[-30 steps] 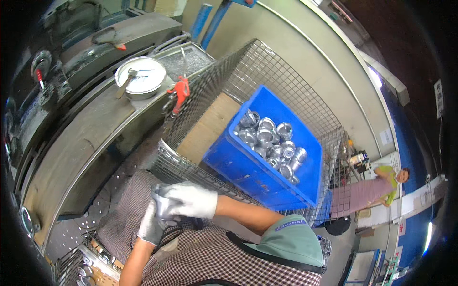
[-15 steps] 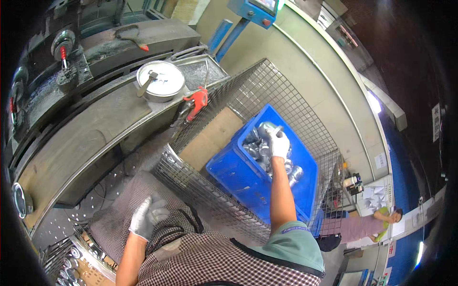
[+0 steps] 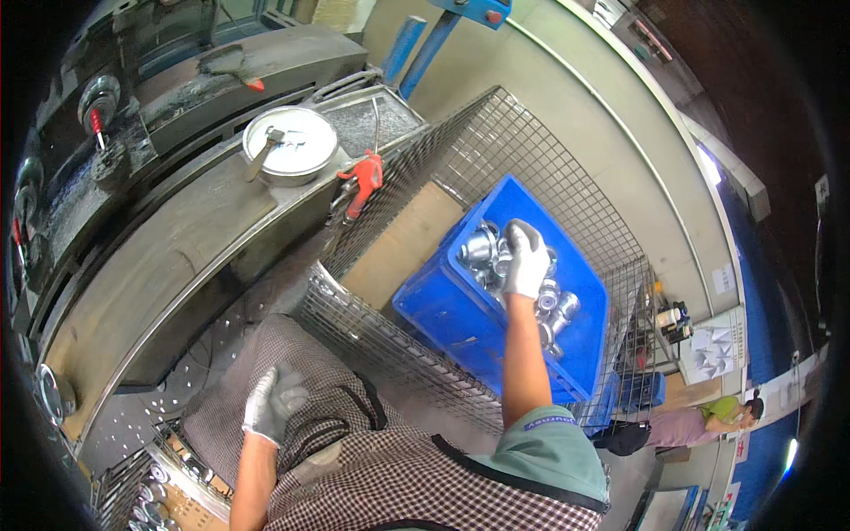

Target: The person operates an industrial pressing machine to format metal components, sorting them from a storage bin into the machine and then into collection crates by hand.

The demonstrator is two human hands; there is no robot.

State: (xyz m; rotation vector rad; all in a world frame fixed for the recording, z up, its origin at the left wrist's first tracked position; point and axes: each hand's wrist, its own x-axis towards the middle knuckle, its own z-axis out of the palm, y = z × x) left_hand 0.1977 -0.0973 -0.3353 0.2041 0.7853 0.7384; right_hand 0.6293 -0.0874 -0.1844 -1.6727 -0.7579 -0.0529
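I see the shiny metal parts (image 3: 478, 246) piled in the blue bin (image 3: 469, 327), right of centre in the frame. My view puts the gloved right hand (image 3: 528, 258) over them, fingers curled; I cannot tell whether it grips one. The gloved left hand (image 3: 275, 404), lower left of centre, is loosely spread and empty above the checked apron (image 3: 354, 469). The wire cage (image 3: 381, 345) surrounds the bin. Upper left of centre, I find a red air gun (image 3: 363, 181) beside a round bowl (image 3: 297, 168).
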